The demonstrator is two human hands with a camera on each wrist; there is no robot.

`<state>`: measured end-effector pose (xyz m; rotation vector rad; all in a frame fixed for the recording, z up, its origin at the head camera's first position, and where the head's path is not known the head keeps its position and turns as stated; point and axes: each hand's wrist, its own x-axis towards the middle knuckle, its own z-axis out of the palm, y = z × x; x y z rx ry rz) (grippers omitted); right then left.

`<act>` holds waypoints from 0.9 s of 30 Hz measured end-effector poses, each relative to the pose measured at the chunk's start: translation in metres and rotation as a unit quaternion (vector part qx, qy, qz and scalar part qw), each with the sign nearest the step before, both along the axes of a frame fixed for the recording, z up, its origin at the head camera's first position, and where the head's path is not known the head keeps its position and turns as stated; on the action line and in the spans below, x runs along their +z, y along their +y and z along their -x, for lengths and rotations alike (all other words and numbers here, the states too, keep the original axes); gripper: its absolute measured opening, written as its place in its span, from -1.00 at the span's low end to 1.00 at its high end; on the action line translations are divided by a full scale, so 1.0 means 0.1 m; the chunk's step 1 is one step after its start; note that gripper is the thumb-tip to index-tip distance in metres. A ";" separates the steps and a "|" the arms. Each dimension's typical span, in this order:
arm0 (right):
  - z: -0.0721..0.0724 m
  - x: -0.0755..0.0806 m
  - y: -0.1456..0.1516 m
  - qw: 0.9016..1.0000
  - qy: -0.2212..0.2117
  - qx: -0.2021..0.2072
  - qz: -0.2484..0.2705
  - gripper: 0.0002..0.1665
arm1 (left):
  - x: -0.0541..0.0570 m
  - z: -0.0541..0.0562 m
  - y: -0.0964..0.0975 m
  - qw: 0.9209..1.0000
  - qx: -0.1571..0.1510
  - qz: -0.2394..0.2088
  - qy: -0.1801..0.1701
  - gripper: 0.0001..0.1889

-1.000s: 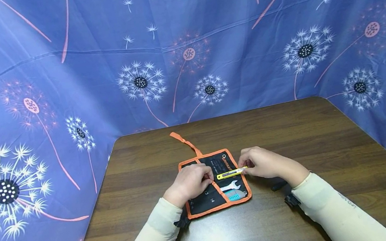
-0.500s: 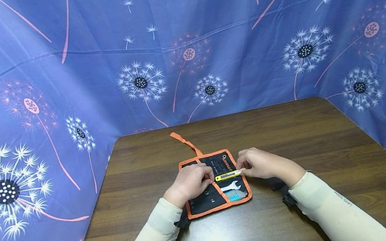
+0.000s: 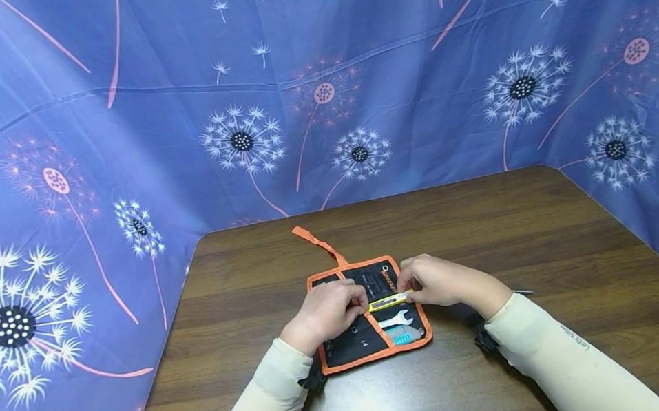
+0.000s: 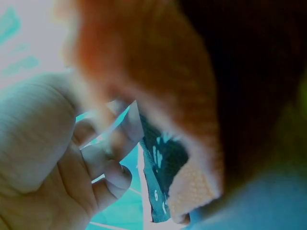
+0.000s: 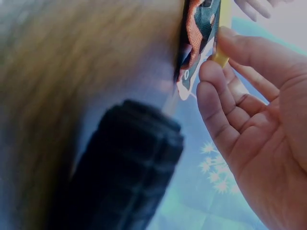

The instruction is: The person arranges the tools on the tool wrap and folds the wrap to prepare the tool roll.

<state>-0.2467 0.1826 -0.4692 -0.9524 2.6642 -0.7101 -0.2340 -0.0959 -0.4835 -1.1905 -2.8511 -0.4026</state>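
In the head view, a black tool pouch [image 3: 348, 350] with orange trim lies spread on the table. My left hand [image 3: 326, 313] pinches the orange edge of its pocket near the middle. A slim yellow tool [image 3: 387, 302] with a printed label lies across the pouch, its left end at the pocket edge by my left fingertips. My right hand [image 3: 442, 279] pinches the tool's right end between thumb and fingers, as the right wrist view also shows with the yellow tool [image 5: 224, 19]. Below it, an open-end wrench [image 3: 399, 319] and a teal-and-grey tool [image 3: 405, 334] sit in the pocket.
The pouch's orange strap [image 3: 317, 240] stretches toward the back of the wooden table [image 3: 240, 286]. A thin metal shaft [image 3: 522, 291] shows beside my right sleeve. Close to the right wrist camera is a ridged black handle [image 5: 129, 163]. A blue dandelion-print cloth [image 3: 418, 117] hangs behind.
My right hand has moved left, bringing the yellow tool's left end up to the pocket edge. My left hand stays on the pouch.
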 end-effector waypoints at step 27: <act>0.03 -0.01 -0.17 0.999 0.007 0.037 0.001 -0.84 | 0.01 0.00 0.01 1.000 -0.001 0.008 -0.015 -0.83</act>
